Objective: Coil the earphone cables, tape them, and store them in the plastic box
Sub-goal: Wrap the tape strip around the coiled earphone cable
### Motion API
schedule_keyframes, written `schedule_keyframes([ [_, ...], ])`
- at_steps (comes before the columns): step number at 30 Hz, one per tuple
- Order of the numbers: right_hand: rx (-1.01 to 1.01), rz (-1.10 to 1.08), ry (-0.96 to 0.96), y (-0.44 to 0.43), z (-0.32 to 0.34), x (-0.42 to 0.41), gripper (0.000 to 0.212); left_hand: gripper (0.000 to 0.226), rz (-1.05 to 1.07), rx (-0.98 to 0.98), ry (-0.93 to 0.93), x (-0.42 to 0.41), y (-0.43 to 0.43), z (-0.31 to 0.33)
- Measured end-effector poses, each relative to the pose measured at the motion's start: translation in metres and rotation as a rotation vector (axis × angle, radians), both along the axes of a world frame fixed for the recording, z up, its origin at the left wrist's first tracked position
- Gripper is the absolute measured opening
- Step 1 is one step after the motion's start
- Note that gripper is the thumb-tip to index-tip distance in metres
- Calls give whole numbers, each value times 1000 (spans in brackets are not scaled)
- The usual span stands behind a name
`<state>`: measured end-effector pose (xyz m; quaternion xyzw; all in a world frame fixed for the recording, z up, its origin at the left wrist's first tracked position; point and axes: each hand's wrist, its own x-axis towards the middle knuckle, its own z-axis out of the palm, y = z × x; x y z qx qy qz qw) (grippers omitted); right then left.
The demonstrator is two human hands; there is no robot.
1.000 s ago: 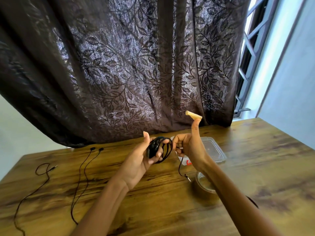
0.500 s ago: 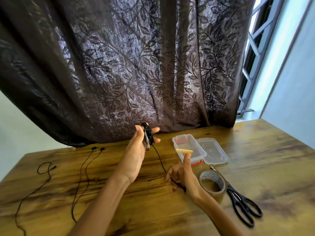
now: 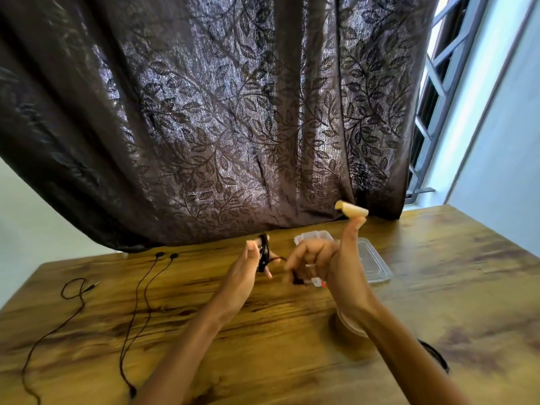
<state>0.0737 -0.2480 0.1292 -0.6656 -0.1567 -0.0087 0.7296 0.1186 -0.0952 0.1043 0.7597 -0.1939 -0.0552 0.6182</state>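
My left hand [image 3: 244, 273] grips a black coiled earphone cable [image 3: 263, 254] edge-on above the table. The coil's loose end runs right to my right hand [image 3: 327, 261], whose lower fingers pinch it near the plug [image 3: 297, 280]. A short strip of tan tape [image 3: 352, 209] sticks to that hand's raised thumb tip. Behind my right hand stands the clear plastic box [image 3: 314, 236] with its lid [image 3: 372, 264] beside it. A second black earphone [image 3: 140, 302] lies uncoiled on the table's left part.
The tape roll [image 3: 347, 325] sits on the wooden table [image 3: 292, 361] under my right wrist. A black scissors handle [image 3: 435, 353] shows behind my right forearm. A dark leaf-patterned curtain [image 3: 219, 112] hangs at the back, and a window [image 3: 432, 97] at the right.
My right hand rose from near the table back up to the coil, lifting the tape strip with it. It now covers the tape roll and most of the scissors.
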Motion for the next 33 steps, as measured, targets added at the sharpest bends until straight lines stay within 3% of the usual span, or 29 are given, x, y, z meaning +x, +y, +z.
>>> schedule_keyframes([
  [4, 89, 33, 82, -8, 13, 12, 112, 69, -100, 6, 19, -6, -4, -1],
  [8, 271, 79, 169, -10, 10, 19, 109, 48, -128, -104, 83, -12, -7, 6],
  [13, 621, 128, 278, -10, -12, 26, 98, 38, -104, -255, 163, -10, -5, 19],
  [16, 733, 104, 341, -7, -20, 26, 87, 36, -131, -331, 232, -8, -3, 22],
  [20, 682, 17, 374, -3, -20, 27, 62, 36, -135, -416, 348, -6, -2, 21],
  [26, 602, 102, 284, 0, -16, 22, 36, 34, -132, -463, 429, -6, -2, 26],
  [29, 602, 101, 315, 0, -15, 23, 39, 34, -128, -482, 427, -5, 0, 28],
  [33, 600, 80, 380, -3, -15, 24, 39, 11, -104, -392, 344, -7, -1, 28],
])
